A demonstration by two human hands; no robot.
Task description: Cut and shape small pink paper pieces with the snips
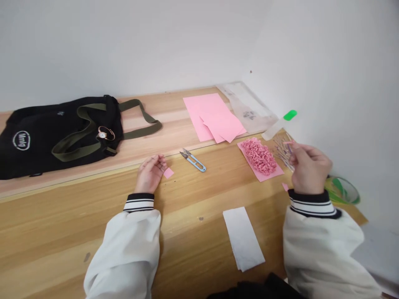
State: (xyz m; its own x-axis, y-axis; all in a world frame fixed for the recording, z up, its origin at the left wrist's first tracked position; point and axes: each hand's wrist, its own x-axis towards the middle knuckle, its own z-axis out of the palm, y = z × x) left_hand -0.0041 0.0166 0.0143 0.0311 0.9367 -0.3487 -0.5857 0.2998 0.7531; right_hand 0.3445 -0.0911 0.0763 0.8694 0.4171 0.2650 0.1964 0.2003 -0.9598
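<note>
My left hand (150,172) rests on the wooden table (93,220) with its fingers curled, touching a small pink paper square (168,172). My right hand (308,168) is raised at the right, fingers pinched on one thin stick from a bundle of thin sticks (282,151). Just left of that hand a heap of small pink curled paper bits (259,155) lies on a pink sheet. Small blue-handled thread snips (193,160) lie between my hands.
A black bag with olive straps (59,133) and a watch (104,133) on it sits far left. Pink paper sheets (215,118), a clear packet (249,108), a green-capped tube (280,123), a white paper strip (243,238) and green tape (341,190) lie around.
</note>
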